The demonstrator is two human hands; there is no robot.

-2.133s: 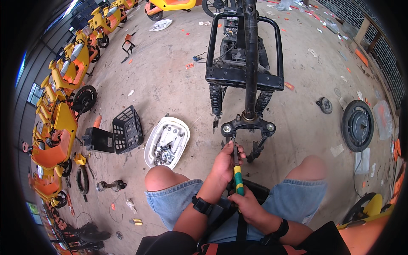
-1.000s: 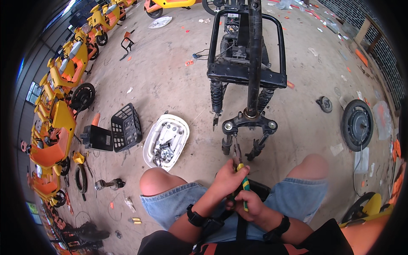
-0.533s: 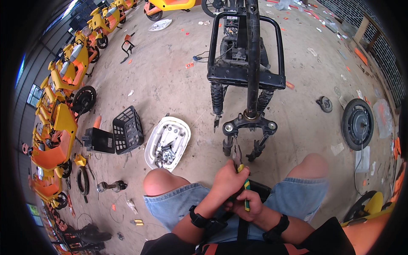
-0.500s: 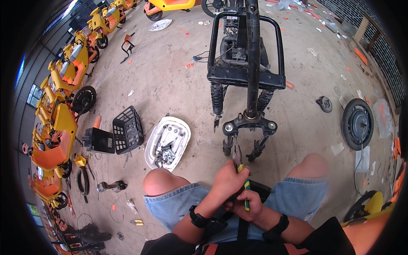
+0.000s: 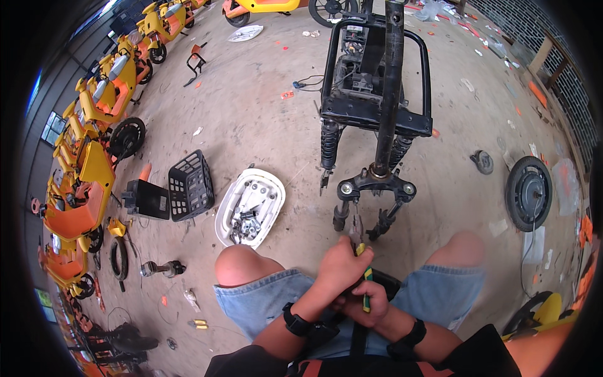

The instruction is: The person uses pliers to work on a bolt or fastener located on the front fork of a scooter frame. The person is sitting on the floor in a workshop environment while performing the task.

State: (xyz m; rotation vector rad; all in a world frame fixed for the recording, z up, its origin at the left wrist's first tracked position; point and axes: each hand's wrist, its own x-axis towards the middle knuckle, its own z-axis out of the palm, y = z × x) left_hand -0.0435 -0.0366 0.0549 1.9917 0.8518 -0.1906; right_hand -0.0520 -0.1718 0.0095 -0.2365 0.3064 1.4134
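My left hand (image 5: 339, 269) is closed around pliers with yellow-green handles (image 5: 368, 276), their metal jaws angled up toward a slim metal piece below the black fork clamp (image 5: 375, 184). Whether the jaws touch it is hard to tell. Just below, my right hand (image 5: 370, 296) grips the lower handle, its fingers partly hidden behind my left wrist. The clamp, with two bolt heads and fork legs beneath, belongs to a stripped black scooter frame (image 5: 391, 94) standing in front of me, with springs on both sides.
A white tub (image 5: 274, 202) of metal parts sits left of the fork, beside a black crate (image 5: 191, 185). Yellow-orange scooters (image 5: 91, 169) line the left wall. A wheel (image 5: 527, 193) lies at right. My bare knees flank my hands; scraps and loose parts dot the floor.
Compared with the earliest frame, both hands and the pliers sit lower, with more of the metal jaws exposed. Most recently the view shifted slightly, so the frame appears farther right.
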